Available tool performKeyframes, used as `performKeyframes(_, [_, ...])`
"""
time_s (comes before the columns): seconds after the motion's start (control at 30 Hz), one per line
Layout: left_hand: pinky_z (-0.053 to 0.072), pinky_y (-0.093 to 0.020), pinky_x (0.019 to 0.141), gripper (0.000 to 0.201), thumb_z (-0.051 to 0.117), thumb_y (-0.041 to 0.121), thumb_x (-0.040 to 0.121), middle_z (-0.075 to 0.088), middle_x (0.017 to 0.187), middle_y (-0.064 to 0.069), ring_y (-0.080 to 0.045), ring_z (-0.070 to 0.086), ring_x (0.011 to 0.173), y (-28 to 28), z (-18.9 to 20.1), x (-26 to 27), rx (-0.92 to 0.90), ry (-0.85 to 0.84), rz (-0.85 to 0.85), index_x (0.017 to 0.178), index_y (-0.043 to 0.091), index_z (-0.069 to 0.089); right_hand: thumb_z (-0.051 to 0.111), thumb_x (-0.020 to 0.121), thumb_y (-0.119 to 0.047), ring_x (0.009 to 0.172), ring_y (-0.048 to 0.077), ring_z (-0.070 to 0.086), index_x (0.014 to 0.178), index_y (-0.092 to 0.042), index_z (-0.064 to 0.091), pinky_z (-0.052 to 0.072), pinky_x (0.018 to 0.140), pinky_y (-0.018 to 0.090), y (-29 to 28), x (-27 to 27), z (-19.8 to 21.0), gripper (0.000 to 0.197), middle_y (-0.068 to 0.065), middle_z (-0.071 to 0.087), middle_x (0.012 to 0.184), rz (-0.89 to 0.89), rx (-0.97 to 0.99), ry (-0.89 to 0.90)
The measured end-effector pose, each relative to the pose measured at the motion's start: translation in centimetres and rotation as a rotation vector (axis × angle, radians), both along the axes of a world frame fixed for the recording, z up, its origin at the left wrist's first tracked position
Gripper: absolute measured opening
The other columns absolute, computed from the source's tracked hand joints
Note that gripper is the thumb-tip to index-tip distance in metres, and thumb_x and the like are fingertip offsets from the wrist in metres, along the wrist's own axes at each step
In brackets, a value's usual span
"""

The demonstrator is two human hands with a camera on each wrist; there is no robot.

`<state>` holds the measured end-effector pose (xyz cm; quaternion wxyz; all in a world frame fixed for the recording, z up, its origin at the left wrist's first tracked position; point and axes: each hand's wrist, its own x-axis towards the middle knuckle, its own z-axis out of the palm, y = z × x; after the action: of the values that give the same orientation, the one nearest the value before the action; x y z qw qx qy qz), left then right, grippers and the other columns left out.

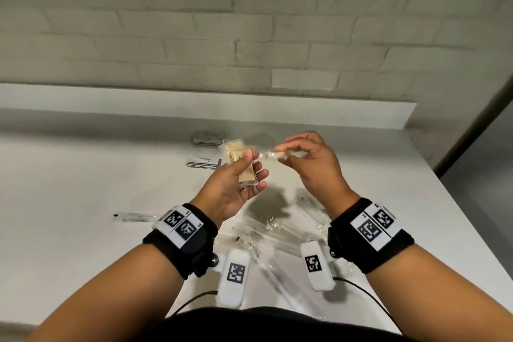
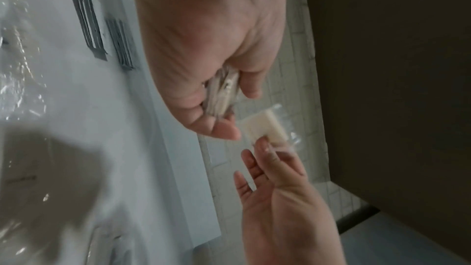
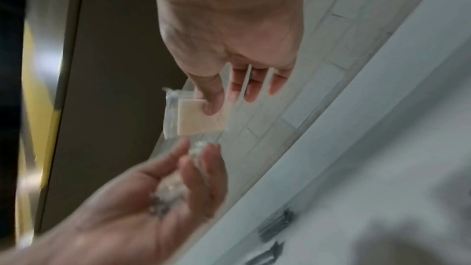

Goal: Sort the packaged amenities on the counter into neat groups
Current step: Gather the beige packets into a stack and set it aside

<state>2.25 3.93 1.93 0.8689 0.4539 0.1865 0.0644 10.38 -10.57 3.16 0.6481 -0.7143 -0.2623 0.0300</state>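
Held above the table [image 1: 83, 189]: cream packets [image 1: 244, 166] gripped in left hand [image 1: 236, 183]; another clear-wrapped cream packet [image 3: 196, 116] pinched by right hand [image 1: 313, 164] fingers [image 3: 211, 96], just beside.

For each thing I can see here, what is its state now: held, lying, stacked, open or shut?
Left hand: grips a bundle of cream packets in clear wrap, raised above the counter.
Right hand: pinches one cream packet in clear wrap.
Two grey-and-white sachet stacks: lying on the white counter, neatly stacked.
Long clear-wrapped items: lying in a loose, unsorted pile.
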Motion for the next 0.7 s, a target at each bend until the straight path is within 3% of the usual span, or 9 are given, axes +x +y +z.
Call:
performKeyframes(0.07, [0.056, -0.022, 0.057, 0.013, 0.065, 0.024, 0.086, 0.067, 0.075, -0.004, -0.015, 0.067, 0.067, 0.7, 0.4, -0.4, 0.02, 0.009, -0.041, 0.09, 0.012, 0.067, 0.07, 0.077, 0.008, 0.095, -0.005, 0.054, 0.09, -0.018, 0.076, 0.045, 0.083, 0.011, 0.6, -0.6, -0.2, 0.03, -0.003, 0.052, 0.107, 0.035, -0.007, -0.077])
performKeyframes(0.17, [0.055, -0.02, 0.056, 0.01, 0.068, 0.02, 0.085, 0.067, 0.074, -0.003, -0.012, 0.067, 0.061, 1.4, 0.8, -0.9, 0.073, -0.003, -0.044, 0.089, 0.011, 0.069, 0.071, 0.078, 0.004, 0.106, 0.005, 0.054, 0.098, -0.021, 0.075, 0.045, 0.092, 0.014, 1.4, -1.2, -1.0, 0.032, -0.009, 0.055, 0.113, 0.073, -0.056, -0.133])
performKeyframes(0.27, [0.054, -0.021, 0.057, 0.017, 0.064, 0.03, 0.088, 0.068, 0.078, -0.001, -0.013, 0.067, 0.067, 2.3, 0.5, -1.2, 0.109, -0.028, 0.023, 0.095, 0.014, 0.067, 0.072, 0.081, -0.006, 0.087, 0.002, 0.06, 0.088, -0.026, 0.074, 0.046, 0.083, 0.015, 2.0, -1.5, -0.9, 0.021, -0.008, 0.065, 0.093, 0.02, -0.093, -0.05])
performKeyframes(0.4, [0.052, -0.022, 0.064, 0.008, 0.063, 0.017, 0.09, 0.067, 0.082, 0.002, -0.013, 0.064, 0.075, 3.2, -0.2, -1.8, 0.186, -0.081, 0.039, 0.098, 0.017, 0.063, 0.066, 0.088, -0.008, 0.049, 0.005, 0.057, 0.082, -0.007, 0.065, 0.043, 0.052, 0.019, 2.8, -2.2, -0.3, 0.006, 0.002, 0.064, 0.065, 0.0, -0.034, 0.193])
performKeyframes(0.57, [0.053, -0.024, 0.064, 0.019, 0.067, 0.006, 0.085, 0.071, 0.081, 0.001, -0.013, 0.068, 0.073, 3.6, -0.2, -1.6, 0.236, -0.095, 0.025, 0.101, 0.013, 0.062, 0.06, 0.093, -0.015, 0.049, 0.02, 0.059, 0.084, -0.011, 0.055, 0.042, 0.048, 0.027, 3.8, -3.2, -0.7, 0.011, 0.007, 0.065, 0.069, -0.009, 0.023, 0.351])
performKeyframes(0.7, [0.056, -0.025, 0.063, 0.031, 0.068, 0.002, 0.083, 0.071, 0.092, -0.007, -0.02, 0.069, 0.08, 4.1, -0.2, -1.7, 0.263, -0.081, -0.03, 0.112, 0.006, 0.061, 0.056, 0.096, -0.017, 0.049, 0.021, 0.061, 0.086, -0.011, 0.05, 0.042, 0.049, 0.029, 4.4, -3.7, -1.0, 0.012, 0.006, 0.064, 0.063, -0.002, 0.075, 0.412])
